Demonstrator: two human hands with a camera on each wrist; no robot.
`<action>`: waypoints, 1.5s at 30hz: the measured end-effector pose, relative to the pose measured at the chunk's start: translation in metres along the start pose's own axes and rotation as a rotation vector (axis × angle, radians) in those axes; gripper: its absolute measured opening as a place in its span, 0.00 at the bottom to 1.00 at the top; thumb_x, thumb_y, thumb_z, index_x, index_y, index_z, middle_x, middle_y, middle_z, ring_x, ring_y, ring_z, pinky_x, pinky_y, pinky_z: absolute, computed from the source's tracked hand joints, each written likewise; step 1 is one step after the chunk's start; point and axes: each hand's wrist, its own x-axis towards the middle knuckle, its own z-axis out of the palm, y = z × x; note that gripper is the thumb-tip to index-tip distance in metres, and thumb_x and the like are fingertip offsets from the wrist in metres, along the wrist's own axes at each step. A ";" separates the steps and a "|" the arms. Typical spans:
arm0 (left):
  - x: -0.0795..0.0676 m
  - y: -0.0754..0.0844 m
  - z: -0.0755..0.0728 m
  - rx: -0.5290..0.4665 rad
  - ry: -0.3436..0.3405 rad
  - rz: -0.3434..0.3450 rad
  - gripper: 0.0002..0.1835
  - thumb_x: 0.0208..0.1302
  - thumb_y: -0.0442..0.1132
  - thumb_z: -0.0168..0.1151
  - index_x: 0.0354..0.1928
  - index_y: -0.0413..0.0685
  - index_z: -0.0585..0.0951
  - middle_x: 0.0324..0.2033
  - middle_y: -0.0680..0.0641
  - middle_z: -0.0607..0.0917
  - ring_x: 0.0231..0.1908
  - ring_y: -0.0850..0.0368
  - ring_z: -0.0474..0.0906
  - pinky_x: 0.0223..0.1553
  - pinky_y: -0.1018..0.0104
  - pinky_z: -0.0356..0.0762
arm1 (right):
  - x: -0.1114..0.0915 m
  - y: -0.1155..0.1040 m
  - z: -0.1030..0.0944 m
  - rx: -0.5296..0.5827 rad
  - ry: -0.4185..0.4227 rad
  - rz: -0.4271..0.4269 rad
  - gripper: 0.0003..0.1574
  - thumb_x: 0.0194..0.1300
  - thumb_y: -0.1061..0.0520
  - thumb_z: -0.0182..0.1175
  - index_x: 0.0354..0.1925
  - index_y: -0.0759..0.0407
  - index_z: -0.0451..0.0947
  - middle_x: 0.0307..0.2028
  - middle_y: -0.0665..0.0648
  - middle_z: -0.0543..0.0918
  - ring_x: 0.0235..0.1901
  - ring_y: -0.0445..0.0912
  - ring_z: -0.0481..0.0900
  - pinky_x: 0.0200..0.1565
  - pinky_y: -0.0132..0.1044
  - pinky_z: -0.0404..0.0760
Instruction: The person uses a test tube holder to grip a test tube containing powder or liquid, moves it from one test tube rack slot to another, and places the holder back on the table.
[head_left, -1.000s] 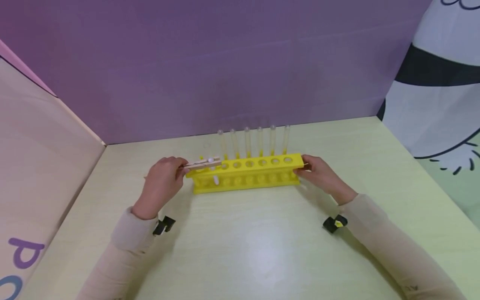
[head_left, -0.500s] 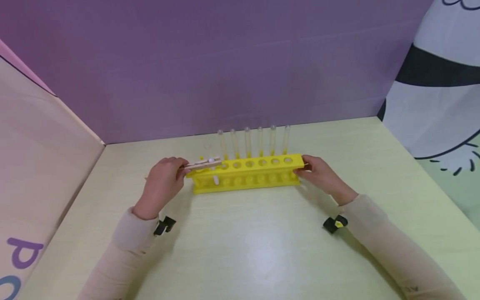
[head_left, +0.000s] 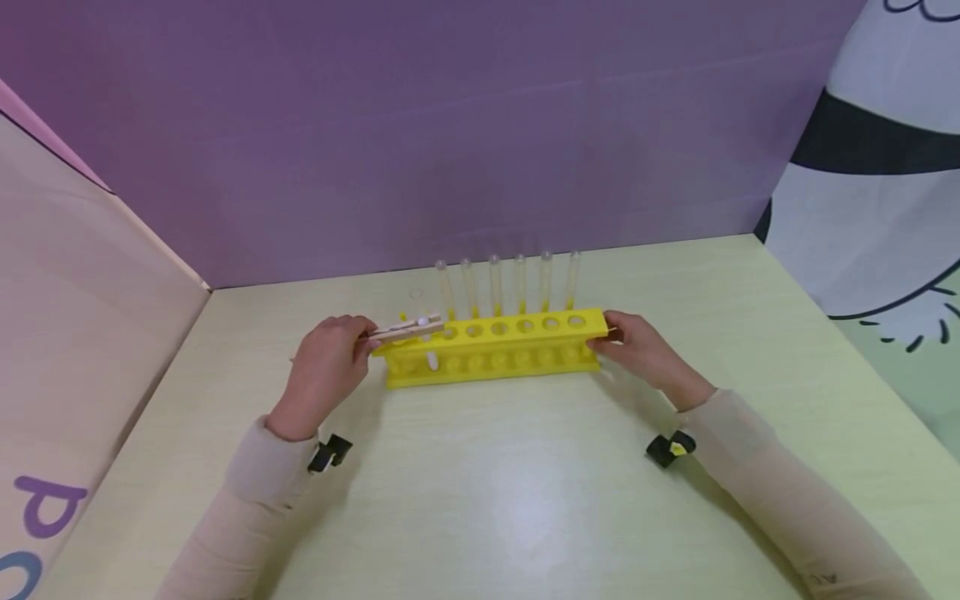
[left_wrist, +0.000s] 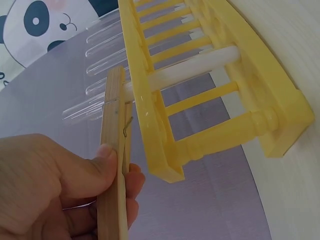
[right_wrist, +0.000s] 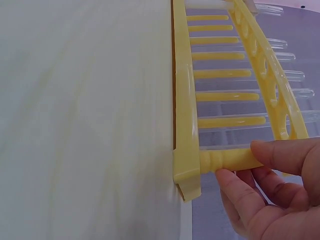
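A yellow test tube rack [head_left: 480,376] stands on the table. My left hand [head_left: 325,362] pinches a wooden test tube clamp [left_wrist: 114,125] between thumb and fingers at the rack's left end. The clamp's far end sits around a test tube [left_wrist: 195,67] just above the top rail. White contents fill the lower part of that tube, which stands through a hole near the left end. At the opposite end my right hand [head_left: 645,350] grips the rack's end post [right_wrist: 230,159] with thumb and fingers.
Behind the rack, several clear test tubes [head_left: 496,283] stand upside down on yellow pegs [right_wrist: 225,96]. The pale table [head_left: 480,492] ends at a purple wall panel [head_left: 480,150] at the back. A white panel [head_left: 82,275] borders its left side.
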 end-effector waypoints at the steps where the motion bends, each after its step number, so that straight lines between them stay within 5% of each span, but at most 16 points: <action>1: 0.000 0.000 0.000 0.002 -0.001 -0.001 0.08 0.59 0.30 0.63 0.40 0.33 0.82 0.33 0.39 0.84 0.29 0.46 0.75 0.35 0.54 0.76 | 0.000 0.000 0.000 -0.001 0.000 0.000 0.20 0.66 0.66 0.54 0.55 0.73 0.69 0.53 0.69 0.75 0.52 0.59 0.74 0.53 0.48 0.75; 18: -0.003 0.001 0.000 0.014 0.060 0.015 0.07 0.59 0.30 0.64 0.38 0.32 0.81 0.30 0.39 0.84 0.28 0.46 0.74 0.31 0.55 0.75 | -0.001 0.002 0.001 -0.010 0.003 0.003 0.19 0.66 0.65 0.55 0.54 0.72 0.70 0.52 0.69 0.75 0.52 0.60 0.74 0.53 0.48 0.75; 32: 0.002 0.002 -0.009 0.026 0.145 0.073 0.06 0.58 0.30 0.64 0.35 0.33 0.80 0.28 0.39 0.83 0.26 0.46 0.74 0.29 0.55 0.75 | 0.001 0.002 0.000 0.010 0.013 -0.020 0.16 0.65 0.66 0.56 0.50 0.73 0.71 0.48 0.68 0.77 0.50 0.59 0.75 0.47 0.29 0.76; 45: 0.006 0.006 -0.019 0.018 0.183 0.080 0.06 0.59 0.30 0.64 0.35 0.32 0.80 0.28 0.38 0.83 0.26 0.45 0.73 0.29 0.54 0.74 | 0.001 0.000 -0.001 0.001 -0.003 0.015 0.21 0.66 0.65 0.55 0.55 0.73 0.69 0.52 0.69 0.75 0.51 0.59 0.75 0.52 0.44 0.76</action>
